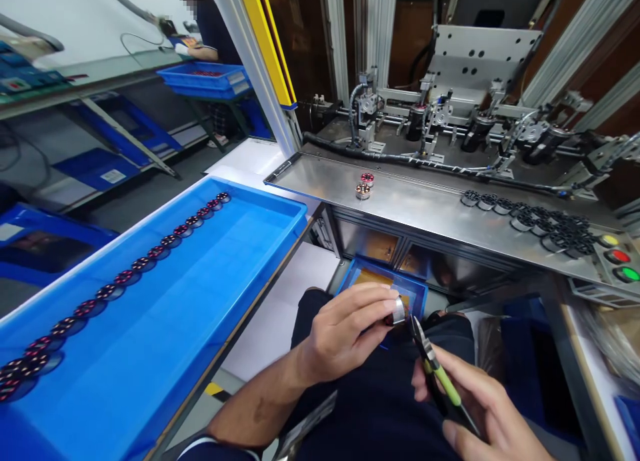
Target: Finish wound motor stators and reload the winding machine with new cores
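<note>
My left hand (pixel 345 331) is closed around a small round silver motor part (pixel 397 310), held over my lap. My right hand (pixel 475 404) grips a pair of green-handled cutting pliers (pixel 435 368), whose dark tips sit right below the part. Two more wound motor parts (pixel 365 186) stand on the steel shelf (pixel 415 208) ahead. A long row of copper-wound stators (pixel 125 278) runs along the far edge of the big blue tray (pixel 165 328) at my left.
Several black ring parts (pixel 530 218) lie on the shelf's right side, near yellow, red and green buttons (pixel 618 256). An assembly machine (pixel 465 114) stands behind. A small blue bin (pixel 383 281) sits below the shelf. Another person (pixel 210 28) works at a far bench with blue trays (pixel 205 78).
</note>
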Demonstrator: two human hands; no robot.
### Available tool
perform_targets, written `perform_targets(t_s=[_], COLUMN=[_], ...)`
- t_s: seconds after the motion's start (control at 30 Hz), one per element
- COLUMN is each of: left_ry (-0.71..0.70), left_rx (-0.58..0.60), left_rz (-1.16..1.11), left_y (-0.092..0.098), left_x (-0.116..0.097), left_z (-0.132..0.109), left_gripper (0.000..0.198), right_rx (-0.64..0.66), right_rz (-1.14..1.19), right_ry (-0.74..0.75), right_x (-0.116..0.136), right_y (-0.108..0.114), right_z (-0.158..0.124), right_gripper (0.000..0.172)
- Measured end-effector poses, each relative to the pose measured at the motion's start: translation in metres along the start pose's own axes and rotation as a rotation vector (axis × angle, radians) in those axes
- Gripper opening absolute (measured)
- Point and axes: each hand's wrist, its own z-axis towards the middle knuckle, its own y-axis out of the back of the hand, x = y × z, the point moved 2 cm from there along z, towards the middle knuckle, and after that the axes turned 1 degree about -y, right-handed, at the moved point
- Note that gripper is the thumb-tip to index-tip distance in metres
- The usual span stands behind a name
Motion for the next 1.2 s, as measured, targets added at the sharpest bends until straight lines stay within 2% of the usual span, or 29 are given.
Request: perform_targets(t_s=[0.13,0.27,0.63,0.93,1.2], left_ry=[0.011,0.023,0.069,0.094,0.083], left_rx=[-0.058,-0.057,-0.059,-0.060,-0.037], left_rz=[-0.037,-0.068,-0.119,-0.129,-0.085], left_y=[0.001,0.001,0.002,0.001,0.003], left_x=[-0.002,-0.004,-0.004,-0.004,-0.005], left_z=[0.003,0.004,0.001,-0.001,-0.001], left_gripper=[0.056,0.050,0.051,0.056,0.064], right_rx=[0.031,0.050,0.041,0.041,0.003], right_rz=[0.039,0.071,0.157,0.182,0.060], right_ry=[-0.100,-0.135,-0.052,-0.063,-0.070], right_x=[-0.002,0.001,0.006,0.008,0.006], right_y=[-0.001,-0.001,-0.006,-0.009,-0.009], right_z=[-0.002,-0.001,0.007,0.011,0.013], right_gripper=[0.062,0.062,0.068,0.073,0.064])
